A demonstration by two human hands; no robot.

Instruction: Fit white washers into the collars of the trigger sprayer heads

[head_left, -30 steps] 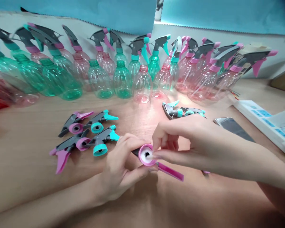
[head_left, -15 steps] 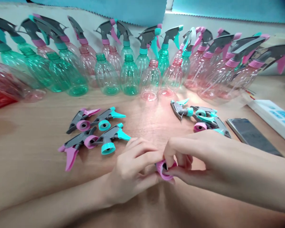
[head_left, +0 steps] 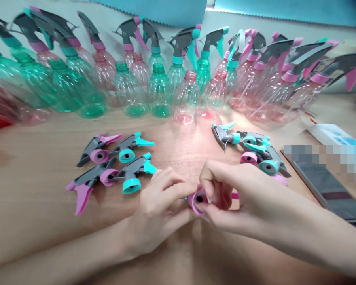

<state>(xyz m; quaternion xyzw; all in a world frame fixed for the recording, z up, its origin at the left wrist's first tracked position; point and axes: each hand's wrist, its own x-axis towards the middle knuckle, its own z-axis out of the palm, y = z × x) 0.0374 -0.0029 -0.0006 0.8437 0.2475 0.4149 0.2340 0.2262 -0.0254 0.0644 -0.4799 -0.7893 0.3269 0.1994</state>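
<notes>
Both hands meet low in the middle of the head view around a trigger spray head with a pink collar (head_left: 192, 204). The collar's open end faces up toward me and shows a dark hole inside. My left hand (head_left: 161, 206) is closed around the spray head from the left, most of its grey body hidden by fingers. My right hand (head_left: 225, 194) has bent fingers and thumb at the collar's right rim, closed on it. A strip of pink shows just right of those fingers. Whether the right fingertips also pinch a small part, I cannot make out.
Left of my hands lie several loose spray heads (head_left: 131, 185) with pink or turquoise collars; another group (head_left: 268, 167) lies right. Behind stand green bottles (head_left: 159, 93) and pink bottles (head_left: 186, 99), many with spray heads. A phone (head_left: 317, 178) and white power strip (head_left: 329, 132) are at right.
Both hands and the spray head have shifted slightly left. The right fingers have moved off the collar's middle, so its dark hole shows. The right arm uncovers more of the phone and right-hand spray heads.
</notes>
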